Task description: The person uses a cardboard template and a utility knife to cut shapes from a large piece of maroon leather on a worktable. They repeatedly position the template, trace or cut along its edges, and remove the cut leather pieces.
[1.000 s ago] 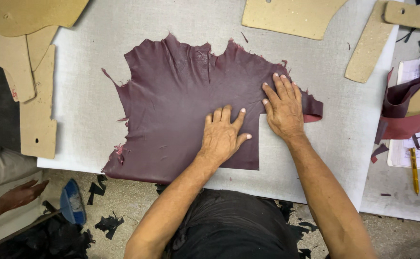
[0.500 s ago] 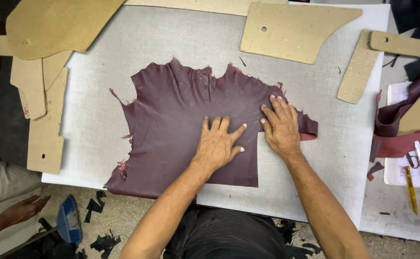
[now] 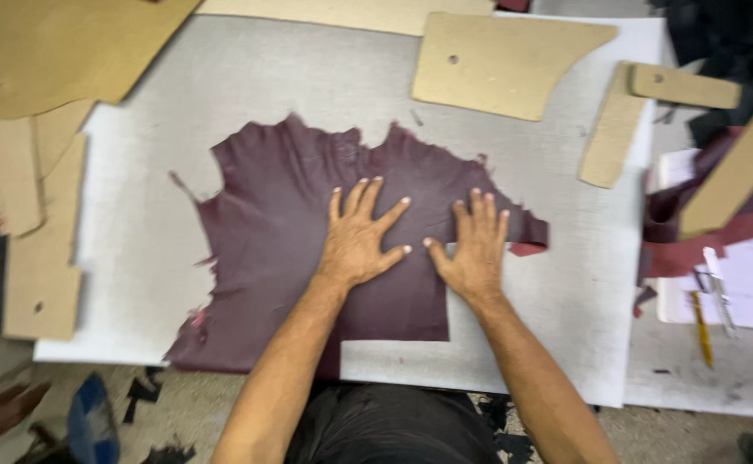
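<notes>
Both hands, left hand (image 3: 355, 241) and right hand (image 3: 473, 249), lie flat with fingers spread, side by side on the ragged-edged maroon leather hide (image 3: 299, 223) covering the grey bench (image 3: 565, 283).

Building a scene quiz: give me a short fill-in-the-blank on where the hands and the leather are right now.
1. Both hands lie flat on the ___ leather hide.
2. The left hand and right hand rest palms ___.
3. The hide lies on a ___ cutting board.
4. The tan template with a hole lies ___ the hide.

Missing words: maroon; down; white; beyond
</notes>
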